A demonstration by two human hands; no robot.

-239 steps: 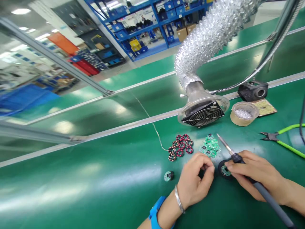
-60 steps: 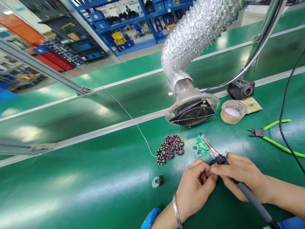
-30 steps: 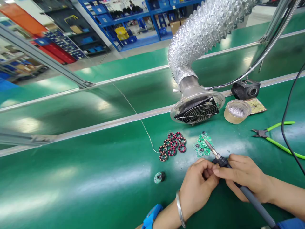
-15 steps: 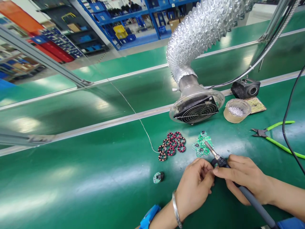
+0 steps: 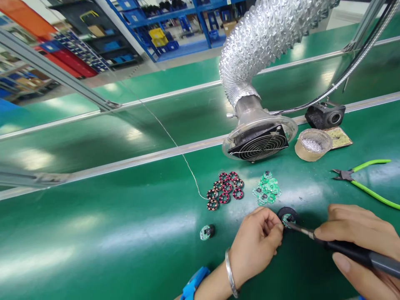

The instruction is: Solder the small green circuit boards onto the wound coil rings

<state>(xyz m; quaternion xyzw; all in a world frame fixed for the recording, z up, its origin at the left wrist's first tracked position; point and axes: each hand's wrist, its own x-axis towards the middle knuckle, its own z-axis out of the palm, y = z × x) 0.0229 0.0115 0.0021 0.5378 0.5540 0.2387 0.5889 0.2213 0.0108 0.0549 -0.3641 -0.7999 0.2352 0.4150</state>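
My right hand (image 5: 362, 237) is wrapped round a soldering iron (image 5: 346, 248), whose metal tip rests at a small round green circuit board (image 5: 288, 219). That board sits in a round black holder (image 5: 292, 210) on the bench. Close on its left, the fingers of my left hand (image 5: 259, 237) are pinched together at the board's edge; what they hold, if anything, is hidden. Beyond the hands lies a pile of green circuit boards (image 5: 267, 189). A group of copper-wound ring coils (image 5: 225, 189) is left of it. One coil with a green board (image 5: 206, 232) stands apart, nearer me.
A fume extractor hood (image 5: 261, 141) hangs over the bench on a silver duct (image 5: 246, 54). To the right are a tub of metal shavings (image 5: 308, 154), a yellowish sponge tray (image 5: 340, 137), a black iron stand (image 5: 325, 116) and green-handled cutters (image 5: 353, 173). A thin wire (image 5: 187, 164) reaches the coils.
My right hand has drawn back to the right and turned the soldering iron, so its tip now meets the board in the holder instead of pointing over the board pile. My left hand stays put.
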